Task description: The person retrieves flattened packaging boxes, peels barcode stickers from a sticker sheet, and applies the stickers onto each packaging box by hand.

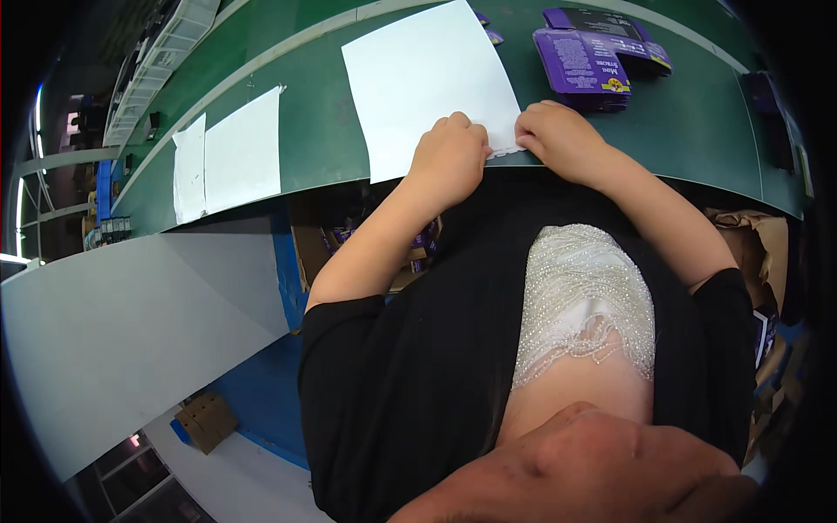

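Note:
A large white sheet (pixel 427 74) lies on the green table in front of me, its near edge close to the table's front edge. My left hand (pixel 449 157) is closed at that near edge, fingers curled and thumb pressed in. My right hand (pixel 562 141) pinches the same edge a little further right, with its fingertips partly hidden. Between the two hands the edge looks ragged or folded over. Just beyond my right hand sit flat purple printed cartons (pixel 580 74), stacked, with one partly opened out on top.
Two more white sheets (pixel 242 148) lie side by side on the table (pixel 314 131) to the left. Small purple pieces (pixel 493 37) rest by the sheet's far edge. Below the table, a cardboard box (pixel 309 235) holds purple items. A brown carton (pixel 207 422) stands at lower left.

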`<state>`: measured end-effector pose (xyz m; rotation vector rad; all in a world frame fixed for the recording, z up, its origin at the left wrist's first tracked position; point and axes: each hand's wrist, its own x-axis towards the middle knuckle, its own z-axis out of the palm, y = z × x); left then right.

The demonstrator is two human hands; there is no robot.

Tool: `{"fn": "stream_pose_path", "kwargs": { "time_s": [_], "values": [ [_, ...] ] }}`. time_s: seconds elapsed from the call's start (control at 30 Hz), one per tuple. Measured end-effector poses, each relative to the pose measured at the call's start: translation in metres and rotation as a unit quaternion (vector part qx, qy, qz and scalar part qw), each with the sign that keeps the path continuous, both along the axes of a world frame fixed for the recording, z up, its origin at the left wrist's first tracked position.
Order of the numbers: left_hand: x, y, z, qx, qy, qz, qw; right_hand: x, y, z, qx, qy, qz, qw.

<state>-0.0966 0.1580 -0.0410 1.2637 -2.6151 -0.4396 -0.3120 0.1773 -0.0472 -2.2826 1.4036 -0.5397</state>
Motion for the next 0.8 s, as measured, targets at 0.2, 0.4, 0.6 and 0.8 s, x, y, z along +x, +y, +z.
{"fn": "stream_pose_path", "kwargs": {
  "time_s": [0.2, 0.4, 0.6, 0.8],
  "values": [
    [-0.002, 0.004, -0.005, -0.027, 0.010, -0.032, 0.999, 0.001, 0.006, -0.002, -0.017, 0.038, 0.015, 0.999],
    [0.002, -0.004, 0.002, 0.016, 0.001, -0.013, 1.000, 0.014, 0.005, -0.004, -0.016, 0.137, -0.027, 0.990],
    [0.043, 0.000, -0.002, 0.002, 0.057, -0.054, 0.997, 0.018, 0.006, 0.016, -0.078, 0.086, 0.057, 0.992],
    [0.036, 0.001, -0.012, -0.025, 0.089, -0.060, 0.994, 0.044, -0.006, -0.001, -0.023, 0.019, 0.081, 0.996]
  ]
}}
